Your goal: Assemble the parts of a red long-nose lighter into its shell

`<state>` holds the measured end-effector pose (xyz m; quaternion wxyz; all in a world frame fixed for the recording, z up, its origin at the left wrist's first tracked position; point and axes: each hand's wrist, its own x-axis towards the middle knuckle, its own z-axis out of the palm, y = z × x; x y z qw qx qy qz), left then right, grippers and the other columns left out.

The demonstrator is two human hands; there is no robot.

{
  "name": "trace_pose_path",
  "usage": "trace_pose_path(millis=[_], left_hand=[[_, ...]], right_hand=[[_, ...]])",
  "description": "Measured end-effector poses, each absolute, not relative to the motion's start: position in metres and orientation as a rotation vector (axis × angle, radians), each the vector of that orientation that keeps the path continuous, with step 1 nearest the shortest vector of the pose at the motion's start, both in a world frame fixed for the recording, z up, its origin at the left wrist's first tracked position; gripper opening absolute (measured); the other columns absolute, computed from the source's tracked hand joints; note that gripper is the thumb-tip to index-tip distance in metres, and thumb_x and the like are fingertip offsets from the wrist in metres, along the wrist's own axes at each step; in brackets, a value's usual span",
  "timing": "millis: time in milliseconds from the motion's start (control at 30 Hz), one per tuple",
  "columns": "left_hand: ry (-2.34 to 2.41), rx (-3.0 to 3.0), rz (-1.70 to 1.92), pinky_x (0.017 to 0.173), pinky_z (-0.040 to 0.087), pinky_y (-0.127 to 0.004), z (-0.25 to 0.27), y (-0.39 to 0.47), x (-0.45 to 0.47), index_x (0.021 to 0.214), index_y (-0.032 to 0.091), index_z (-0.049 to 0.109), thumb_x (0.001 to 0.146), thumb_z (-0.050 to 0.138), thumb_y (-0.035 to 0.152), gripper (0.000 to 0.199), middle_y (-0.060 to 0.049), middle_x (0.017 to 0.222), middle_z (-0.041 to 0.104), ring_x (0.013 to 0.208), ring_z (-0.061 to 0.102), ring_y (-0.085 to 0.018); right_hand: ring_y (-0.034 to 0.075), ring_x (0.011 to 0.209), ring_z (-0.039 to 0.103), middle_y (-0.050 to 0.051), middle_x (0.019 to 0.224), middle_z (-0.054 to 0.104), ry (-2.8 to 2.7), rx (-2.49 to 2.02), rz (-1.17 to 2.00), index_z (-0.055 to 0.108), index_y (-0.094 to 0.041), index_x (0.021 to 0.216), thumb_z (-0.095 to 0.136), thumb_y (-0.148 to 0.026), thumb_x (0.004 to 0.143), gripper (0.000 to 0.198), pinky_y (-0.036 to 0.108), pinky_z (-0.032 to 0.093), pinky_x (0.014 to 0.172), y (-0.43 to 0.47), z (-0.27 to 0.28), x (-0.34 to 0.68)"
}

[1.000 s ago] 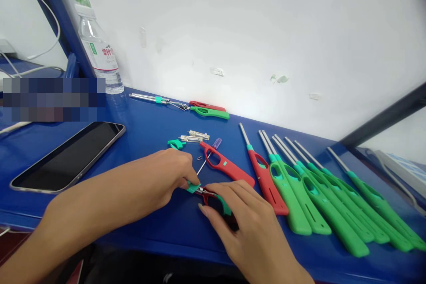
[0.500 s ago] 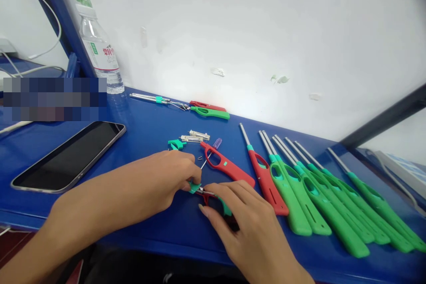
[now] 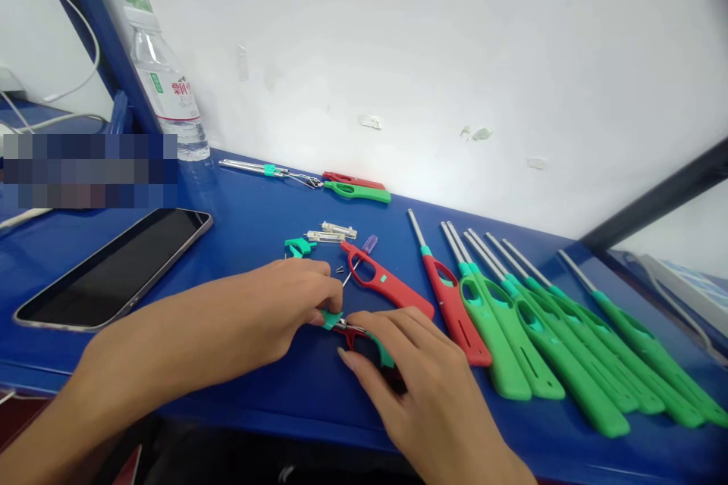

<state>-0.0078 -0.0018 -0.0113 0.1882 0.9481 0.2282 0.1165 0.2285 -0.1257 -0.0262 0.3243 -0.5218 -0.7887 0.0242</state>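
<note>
My left hand [image 3: 304,292] pinches the teal collar [image 3: 331,320] at the nozzle end of a partly assembled gas lighter [image 3: 353,335]. Around that lighter's red handle curls my right hand [image 3: 424,375], its fingers hiding most of the body. Metal shows between the two hands, and a teal trigger piece [image 3: 385,352] sticks out by my right fingers. Just beyond lies a loose red handle half [image 3: 395,295], across a screwdriver with a purple handle [image 3: 369,245]. Small screws [image 3: 340,270], teal plastic parts [image 3: 299,247] and clear fuel tanks [image 3: 325,237] rest nearby.
Several green lighters [image 3: 509,341] and a red one [image 3: 458,311] lie in a row at right. Metal nozzles [image 3: 244,165] and handle halves [image 3: 364,192] sit along the wall. A phone [image 3: 119,265] and a water bottle [image 3: 171,91] are at left.
The view has shifted very slightly. Both hands keep the same grip on the lighter, with no clear movement of the parts.
</note>
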Motion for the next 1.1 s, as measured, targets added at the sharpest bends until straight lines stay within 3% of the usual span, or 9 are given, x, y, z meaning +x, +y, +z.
trace_pose_path(millis=[367,567,833,1100], left_hand=[[0.634,2.663,0.339,0.089,0.047,-0.026,-0.0155,0.0022,-0.0059,0.109,0.033,0.072,0.094,0.060,0.004,0.034,0.003,0.108,0.071,0.096,0.068,-0.016],[0.629,2.667,0.331,0.079,0.047,-0.027,-0.0185,0.0052,-0.0037,0.110,0.035,0.076,0.094,0.059,0.005,0.038,0.003,0.102,0.072,0.089,0.068,-0.016],[0.636,2.657,0.315,0.079,0.048,-0.025,-0.0152,0.0054,-0.0032,0.109,0.036,0.076,0.095,0.060,0.006,0.036,0.004,0.102,0.073,0.092,0.070,-0.015],[0.661,2.639,0.310,0.093,0.050,-0.026,-0.0122,0.0032,-0.0064,0.112,0.037,0.073,0.101,0.057,0.012,0.032,0.005,0.110,0.076,0.106,0.071,-0.018]], right_hand=[[0.022,0.103,0.073,-0.003,0.115,0.076,-2.064,-1.378,0.084,0.065,-0.031,0.129,0.069,-0.026,0.106,0.024,0.039,0.062,0.092,-0.1254,-0.0264,0.2275],[0.022,0.103,0.074,-0.004,0.116,0.076,-2.066,-1.383,0.092,0.065,-0.032,0.128,0.069,-0.025,0.106,0.024,0.039,0.061,0.090,-0.1265,-0.0257,0.2279],[0.020,0.102,0.073,-0.004,0.114,0.076,-2.057,-1.377,0.075,0.064,-0.032,0.130,0.068,-0.025,0.106,0.025,0.037,0.059,0.090,-0.1260,-0.0264,0.2280],[0.019,0.103,0.072,-0.005,0.114,0.076,-2.045,-1.377,0.079,0.064,-0.031,0.130,0.067,-0.026,0.107,0.023,0.036,0.057,0.089,-0.1260,-0.0282,0.2280]])
